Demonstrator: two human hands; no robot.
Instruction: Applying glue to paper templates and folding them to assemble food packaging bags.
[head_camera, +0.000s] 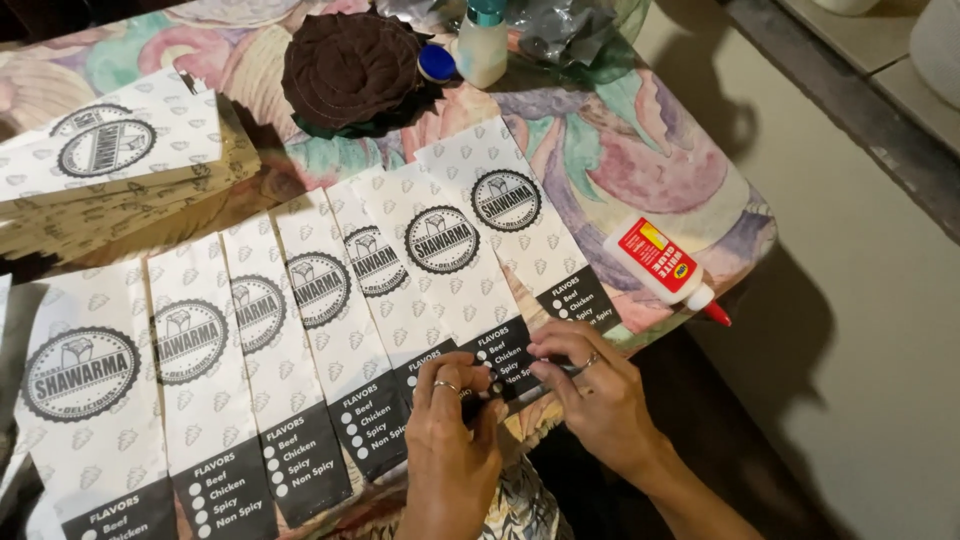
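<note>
Paper bags (300, 330), white with a round dark emblem and a black band at the lower end, lie fanned in an overlapping row across the surface (640, 150), which carries a flowered cloth. Both hands work at the black bottom edge of one bag in the right part of the row (450, 290). The left hand (452, 435) has its fingertips pressed down on that edge, its grip flat and pinching the paper rather than closed round anything. The right hand (592, 390) likewise bears down with fingers spread on the same edge, holding nothing else. A glue bottle (665, 268), white with a red label and red tip, lies on its side just right of the row, near the surface edge. A stack of similar bags (110, 170) sits at upper left, apart from the row. A dark brown cloth (350, 65), a blue cap (436, 62) and a pale bottle (482, 40) stand at the far side. Judged from the layout, the bag to the right appears already dealt with, several bags to the left remain, and the stack is untouched; roughly an early-to-middle stage.
</note>
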